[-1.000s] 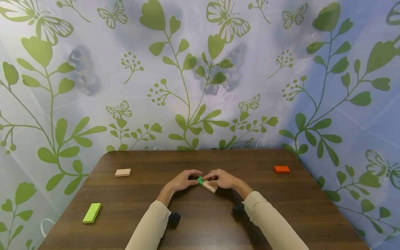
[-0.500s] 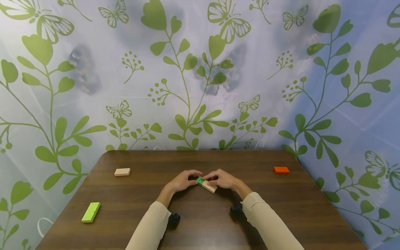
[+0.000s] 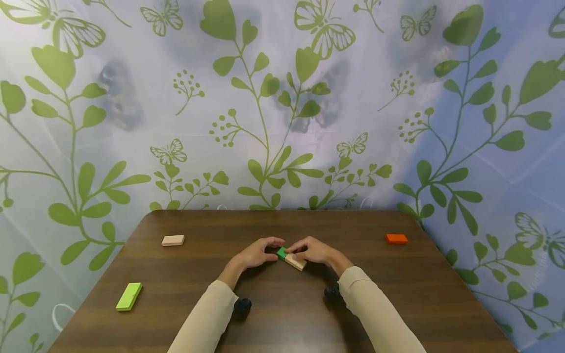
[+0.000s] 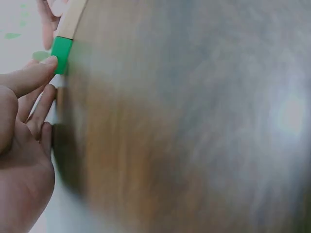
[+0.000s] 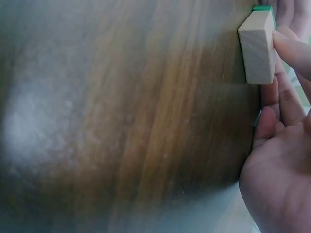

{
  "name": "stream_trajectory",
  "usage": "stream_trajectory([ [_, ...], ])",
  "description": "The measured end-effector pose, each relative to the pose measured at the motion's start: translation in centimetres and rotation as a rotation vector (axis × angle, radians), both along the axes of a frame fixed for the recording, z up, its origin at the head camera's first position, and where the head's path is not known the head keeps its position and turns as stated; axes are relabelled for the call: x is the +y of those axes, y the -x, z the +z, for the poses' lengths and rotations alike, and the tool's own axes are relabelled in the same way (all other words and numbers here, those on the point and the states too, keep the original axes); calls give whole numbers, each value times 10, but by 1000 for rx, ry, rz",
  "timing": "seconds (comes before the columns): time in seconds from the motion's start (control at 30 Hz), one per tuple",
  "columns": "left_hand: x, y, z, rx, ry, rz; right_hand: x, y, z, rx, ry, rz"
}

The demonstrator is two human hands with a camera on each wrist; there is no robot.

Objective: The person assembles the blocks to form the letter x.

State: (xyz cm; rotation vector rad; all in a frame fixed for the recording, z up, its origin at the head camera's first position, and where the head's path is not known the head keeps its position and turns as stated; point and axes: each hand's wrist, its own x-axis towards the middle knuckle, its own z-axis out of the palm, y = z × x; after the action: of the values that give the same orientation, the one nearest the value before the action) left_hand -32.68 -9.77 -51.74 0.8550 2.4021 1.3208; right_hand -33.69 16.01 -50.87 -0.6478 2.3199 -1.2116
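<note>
A green block (image 3: 281, 252) and a plain wooden block (image 3: 295, 263) lie end to end in a slanting line at the middle of the brown table (image 3: 282, 314). My left hand (image 3: 255, 253) holds the green block at its far-left end, its thumb pressed on the green side in the left wrist view. From the other side, my right hand (image 3: 318, 251) pinches the wooden block, thumb on the near face and fingers behind. The right wrist view shows the wooden block's bare end (image 5: 260, 58), with a sliver of green beyond it.
At the back left lies another plain wooden block (image 3: 173, 240), and nearer on the left a lime-green block (image 3: 129, 296). An orange-red block (image 3: 396, 239) is at the back right. A patterned curtain (image 3: 282, 108) hangs behind the table.
Both hands keep their hold on the two joined blocks, with hardly any movement. The head view has shifted slightly.
</note>
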Motion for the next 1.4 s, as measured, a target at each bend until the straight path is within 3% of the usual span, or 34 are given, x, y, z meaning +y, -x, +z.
stream_trajectory([
  [0.17,-14,-5,9,-7,-27,15,2,0,-2,12,-6,-24],
  [0.5,-69,-15,38,64,-67,58,5,-2,0,0,-4,-62],
  [0.87,-116,-41,62,166,-72,177,4,0,-1,2,-2,-63],
  [1.0,-129,-57,70,228,-39,270,4,0,-1,-10,8,-75],
  [1.17,-154,-86,78,277,-33,409,2,-1,-2,-16,2,-75],
  [1.4,-187,-121,83,381,47,582,-2,0,-2,-2,-14,-56],
])
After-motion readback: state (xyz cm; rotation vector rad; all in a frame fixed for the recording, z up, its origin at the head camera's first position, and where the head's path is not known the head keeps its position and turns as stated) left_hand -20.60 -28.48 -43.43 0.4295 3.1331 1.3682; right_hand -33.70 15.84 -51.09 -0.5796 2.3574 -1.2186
